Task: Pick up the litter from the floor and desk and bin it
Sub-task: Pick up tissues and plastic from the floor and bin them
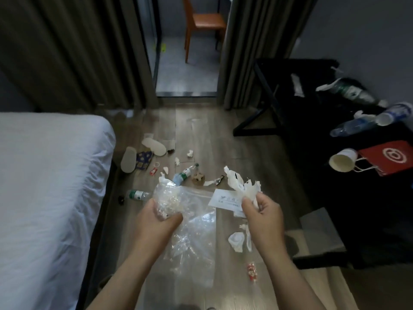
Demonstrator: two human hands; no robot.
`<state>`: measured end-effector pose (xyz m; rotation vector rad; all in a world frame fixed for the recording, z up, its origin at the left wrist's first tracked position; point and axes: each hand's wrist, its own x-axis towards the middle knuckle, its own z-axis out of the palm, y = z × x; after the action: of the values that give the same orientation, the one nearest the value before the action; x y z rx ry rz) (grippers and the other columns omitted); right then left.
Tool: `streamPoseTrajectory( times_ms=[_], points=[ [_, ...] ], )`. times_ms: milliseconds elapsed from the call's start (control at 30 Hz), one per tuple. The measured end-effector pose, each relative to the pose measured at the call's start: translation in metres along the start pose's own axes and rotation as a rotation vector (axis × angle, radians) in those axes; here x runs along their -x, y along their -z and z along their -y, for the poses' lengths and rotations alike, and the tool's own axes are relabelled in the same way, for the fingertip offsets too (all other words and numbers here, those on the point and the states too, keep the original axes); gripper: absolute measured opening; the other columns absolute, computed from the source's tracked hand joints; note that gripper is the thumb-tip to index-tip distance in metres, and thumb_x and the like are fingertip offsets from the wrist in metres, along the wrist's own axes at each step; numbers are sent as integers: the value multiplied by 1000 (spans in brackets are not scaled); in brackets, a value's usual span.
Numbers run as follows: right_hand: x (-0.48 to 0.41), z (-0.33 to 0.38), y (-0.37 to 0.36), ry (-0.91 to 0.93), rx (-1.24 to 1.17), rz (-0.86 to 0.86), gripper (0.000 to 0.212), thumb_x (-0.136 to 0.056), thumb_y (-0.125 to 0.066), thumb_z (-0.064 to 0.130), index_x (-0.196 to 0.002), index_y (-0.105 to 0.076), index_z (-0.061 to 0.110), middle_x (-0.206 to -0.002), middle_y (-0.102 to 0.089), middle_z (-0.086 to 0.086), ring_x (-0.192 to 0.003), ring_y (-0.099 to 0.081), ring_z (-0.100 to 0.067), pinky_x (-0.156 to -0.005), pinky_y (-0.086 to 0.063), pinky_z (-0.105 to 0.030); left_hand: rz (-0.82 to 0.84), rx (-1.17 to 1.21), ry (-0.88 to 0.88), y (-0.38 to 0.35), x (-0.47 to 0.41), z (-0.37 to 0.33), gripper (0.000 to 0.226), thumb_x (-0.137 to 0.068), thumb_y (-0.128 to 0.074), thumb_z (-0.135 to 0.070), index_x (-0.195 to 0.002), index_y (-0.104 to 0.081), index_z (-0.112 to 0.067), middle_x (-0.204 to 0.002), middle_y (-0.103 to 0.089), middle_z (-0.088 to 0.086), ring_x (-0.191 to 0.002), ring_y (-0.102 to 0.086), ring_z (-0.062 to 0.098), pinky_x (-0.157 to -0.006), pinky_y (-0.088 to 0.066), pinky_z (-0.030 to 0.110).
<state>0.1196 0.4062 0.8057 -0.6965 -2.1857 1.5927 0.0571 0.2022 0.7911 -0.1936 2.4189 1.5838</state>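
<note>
My left hand (157, 217) grips a clear plastic bag (190, 222) that hangs down over the wooden floor, with crumpled bits inside. My right hand (261, 211) pinches white crumpled tissue and wrapper (242, 186) together with a white printed paper sleeve (225, 199). On the floor lie two plastic bottles (185, 174) (137, 195), scraps of tissue (237, 240), a red-and-white wrapper (252, 270) and slippers (154, 147). The black desk (312, 70) at right carries bottles (354, 126), paper cups (342, 162) and a red paper bag (390, 158).
A bed with a white sheet (44, 186) fills the left side. Grey curtains (67, 52) hang on both sides of a doorway to a tiled area with an orange chair (204, 23). A dark stool (321, 233) stands by the desk at right.
</note>
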Motion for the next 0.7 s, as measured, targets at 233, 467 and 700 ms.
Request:
streamPoseTrajectory(
  times_ms=[233,467,700],
  points=[
    [67,61,42,-12,-26,-288,38,-91,-57,8,-57,-60,25,-55,-55,7,-49,-48,-1,-46,-36,-15,212,-75,-270,11,24,-64,23,-71,-76,-14,-86,-63,-25,-70,-69,-5,-61,-64,-1,-50,-41,12],
    [170,80,97,-65,-3,-645,19,-89,-58,8,-74,-62,-2,-61,-60,-7,-49,-44,-5,-45,-35,-11,478,-119,-493,-16,84,-113,17,-68,-74,-18,-76,-62,-27,-68,-68,-6,-62,-63,3,-49,-39,12],
    [309,80,186,-112,121,-1087,32,-86,-59,4,-57,-47,4,-56,-42,3,-47,-34,-4,-44,-27,-15,809,-173,-650,-78,218,-135,14,-67,-71,-21,-78,-63,-25,-68,-67,-6,-60,-61,-4,-46,-37,10]
  ],
)
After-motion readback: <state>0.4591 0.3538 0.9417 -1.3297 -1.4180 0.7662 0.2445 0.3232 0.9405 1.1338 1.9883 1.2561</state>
